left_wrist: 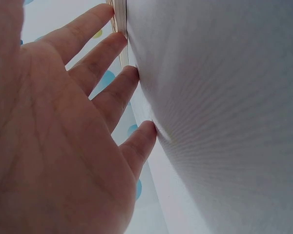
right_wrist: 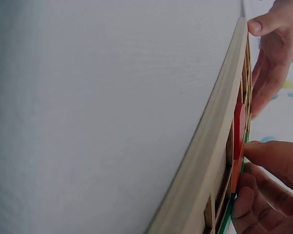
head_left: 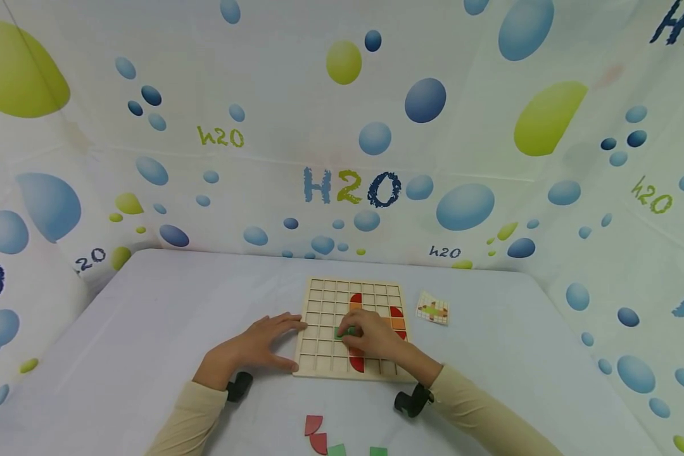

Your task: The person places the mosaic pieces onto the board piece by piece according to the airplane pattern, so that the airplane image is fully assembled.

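A wooden grid board (head_left: 324, 363) lies on the white table. My left hand (head_left: 256, 344) is beside it, fingers spread, with fingertips and thumb at its left edge; the left wrist view shows those fingers extended. My right hand (head_left: 373, 335) reaches over the middle of the board, thumb and fingers pinching at a green piece (head_left: 338, 333) in the grid. Red quarter-round pieces (head_left: 356, 365) and orange pieces (head_left: 398, 323) sit in cells around that hand, which hides part of the pattern. In the right wrist view, the thumb is close by a red piece (right_wrist: 239, 127) near the front rim.
To the right of the board lies a small pattern card (head_left: 433, 310). Nearer the front are two loose red pieces (head_left: 313, 424) and two green pieces (head_left: 379, 451). A white cloth printed with bubbles (head_left: 374, 138) hangs behind and at the sides.
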A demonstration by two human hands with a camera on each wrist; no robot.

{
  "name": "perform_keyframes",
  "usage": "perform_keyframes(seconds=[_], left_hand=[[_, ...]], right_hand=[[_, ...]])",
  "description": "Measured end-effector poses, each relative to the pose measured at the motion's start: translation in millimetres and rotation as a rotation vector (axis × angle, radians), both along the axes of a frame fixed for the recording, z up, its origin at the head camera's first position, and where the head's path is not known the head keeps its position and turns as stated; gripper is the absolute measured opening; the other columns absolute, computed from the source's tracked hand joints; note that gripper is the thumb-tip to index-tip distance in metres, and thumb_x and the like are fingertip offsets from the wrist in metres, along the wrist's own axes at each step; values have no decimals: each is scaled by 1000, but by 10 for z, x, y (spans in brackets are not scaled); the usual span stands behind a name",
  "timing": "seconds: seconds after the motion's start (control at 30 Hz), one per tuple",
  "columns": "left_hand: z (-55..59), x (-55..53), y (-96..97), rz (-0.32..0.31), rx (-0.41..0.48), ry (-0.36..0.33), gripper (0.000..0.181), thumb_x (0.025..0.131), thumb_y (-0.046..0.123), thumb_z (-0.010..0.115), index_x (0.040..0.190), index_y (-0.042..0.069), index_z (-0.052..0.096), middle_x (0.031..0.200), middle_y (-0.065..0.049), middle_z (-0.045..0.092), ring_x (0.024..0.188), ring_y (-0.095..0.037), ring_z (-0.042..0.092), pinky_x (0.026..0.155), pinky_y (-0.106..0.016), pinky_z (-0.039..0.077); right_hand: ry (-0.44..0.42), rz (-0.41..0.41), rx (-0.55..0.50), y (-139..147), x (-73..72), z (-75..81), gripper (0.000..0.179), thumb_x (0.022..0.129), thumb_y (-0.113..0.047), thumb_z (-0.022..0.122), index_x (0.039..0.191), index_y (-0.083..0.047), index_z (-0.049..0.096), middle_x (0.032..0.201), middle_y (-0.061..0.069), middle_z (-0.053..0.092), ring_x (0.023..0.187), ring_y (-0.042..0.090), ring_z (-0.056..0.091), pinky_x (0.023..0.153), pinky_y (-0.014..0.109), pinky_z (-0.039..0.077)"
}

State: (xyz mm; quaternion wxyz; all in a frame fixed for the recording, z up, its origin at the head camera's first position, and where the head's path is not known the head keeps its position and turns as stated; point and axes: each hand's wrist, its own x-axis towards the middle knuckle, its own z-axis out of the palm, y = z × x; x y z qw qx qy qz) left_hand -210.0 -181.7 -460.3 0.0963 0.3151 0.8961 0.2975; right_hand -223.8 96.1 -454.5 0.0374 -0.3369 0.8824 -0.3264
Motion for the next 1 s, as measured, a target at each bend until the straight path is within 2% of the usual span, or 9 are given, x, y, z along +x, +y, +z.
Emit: perform_keyframes(seconds=[0.17, 0.53, 1.0], left_hand=[[1, 5, 4, 0, 0, 2, 77, 77, 38, 82, 140, 7, 49, 150, -19, 40, 141, -44, 30, 113, -67, 15], [2, 30, 11, 1, -3, -2, 77, 77, 38, 82, 140, 7, 49, 150, -19, 40, 140, -44, 29, 113, -67, 16], [15, 42, 17, 4, -8, -4, 78, 77, 39, 82, 140, 7, 49, 150, -19, 40, 141, -45, 29, 112, -67, 16]], right_hand=[[-6, -15, 5, 2, 13, -1, 9, 90, -5, 67, 96, -6, 74, 108, 6, 65, 73, 5, 50, 66, 19, 47], [8, -3, -37, 9, 38, -22, 9, 88, -2, 68, 94, -6, 73, 105, 6, 63, 64, 2, 47, 60, 18, 45], [31, 1, -44, 32, 39, -30, 12, 87, 1, 66, 94, -6, 74, 106, 6, 64, 70, 3, 50, 65, 17, 47]])
